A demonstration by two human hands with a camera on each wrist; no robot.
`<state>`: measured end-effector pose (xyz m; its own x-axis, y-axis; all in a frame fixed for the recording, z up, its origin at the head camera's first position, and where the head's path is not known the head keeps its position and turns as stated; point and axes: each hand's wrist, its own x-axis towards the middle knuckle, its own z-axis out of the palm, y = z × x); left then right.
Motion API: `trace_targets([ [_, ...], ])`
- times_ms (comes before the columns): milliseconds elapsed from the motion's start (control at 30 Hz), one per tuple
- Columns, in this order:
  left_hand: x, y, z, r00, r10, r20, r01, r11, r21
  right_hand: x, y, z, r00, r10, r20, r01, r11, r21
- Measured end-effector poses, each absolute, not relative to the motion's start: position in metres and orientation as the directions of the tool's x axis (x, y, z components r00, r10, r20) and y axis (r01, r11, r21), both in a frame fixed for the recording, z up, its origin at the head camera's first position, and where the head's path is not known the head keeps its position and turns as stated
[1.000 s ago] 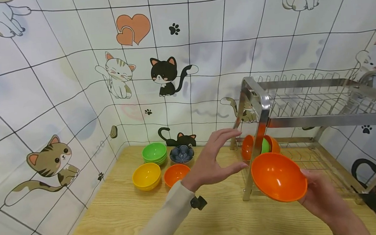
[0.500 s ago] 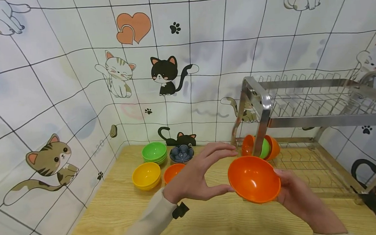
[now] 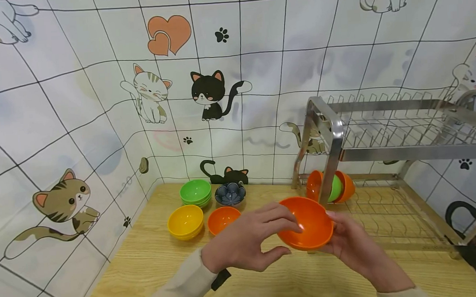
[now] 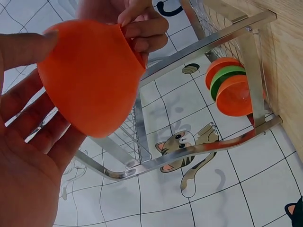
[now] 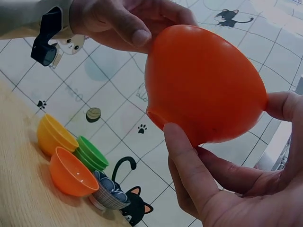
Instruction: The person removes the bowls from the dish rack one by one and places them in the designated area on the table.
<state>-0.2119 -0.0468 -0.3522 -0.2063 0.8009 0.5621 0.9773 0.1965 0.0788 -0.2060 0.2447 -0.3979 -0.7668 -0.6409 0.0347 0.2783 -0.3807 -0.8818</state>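
An orange bowl (image 3: 316, 227) is held up over the table, tilted so its inside shows in the head view. My right hand (image 3: 358, 245) grips it, the thumb at the rim and the fingers at the foot underneath, as the right wrist view shows. At the bowl's other side is my left hand (image 3: 250, 237), its fingers reaching over the rim in front of the inside. The left thumb (image 5: 135, 35) is spread from those fingers, its tip right by the bowl's edge. In the left wrist view the outside of the orange bowl (image 4: 92, 80) hides part of the left fingers.
On the wooden table (image 3: 147, 270) at left stand green bowls (image 3: 195, 192), yellow bowls (image 3: 185, 221), another orange bowl (image 3: 222, 219) and a dark patterned bowl (image 3: 230, 194). A two-tier metal dish rack (image 3: 416, 151) stands right, with orange and green bowls (image 3: 346, 185) on its lower tier.
The right hand has carried the orange bowl left, away from the rack. The left hand has shifted left and lower, and its fingers now overlap the bowl's inside.
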Motion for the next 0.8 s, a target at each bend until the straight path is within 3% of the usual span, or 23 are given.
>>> trace_targets([
  [300,-0.2090,-0.0459,-0.3524,-0.171,0.830,0.531,0.978,0.209,-0.011,-0.2068,0.2401,-0.4015,-0.781,-0.625,0.019,0.257,-0.349,-0.901],
  [567,-0.2054,-0.0457,-0.3534,-0.206,0.832,0.514,0.971,0.239,0.003,-0.2067,0.2383,-0.4029,-0.807,-0.591,-0.012,0.221,-0.283,-0.933],
  [700,-0.2052,-0.0465,-0.3544,-0.201,0.835,0.513,0.970,0.244,-0.018,-0.2063,0.2368,-0.4033,-0.805,-0.593,0.011,0.176,-0.256,-0.950],
  [800,-0.2063,-0.0471,-0.3558,-0.191,0.833,0.520,0.970,0.243,-0.032,-0.2051,0.2348,-0.4004,-0.843,-0.538,-0.008,0.125,-0.181,-0.976],
])
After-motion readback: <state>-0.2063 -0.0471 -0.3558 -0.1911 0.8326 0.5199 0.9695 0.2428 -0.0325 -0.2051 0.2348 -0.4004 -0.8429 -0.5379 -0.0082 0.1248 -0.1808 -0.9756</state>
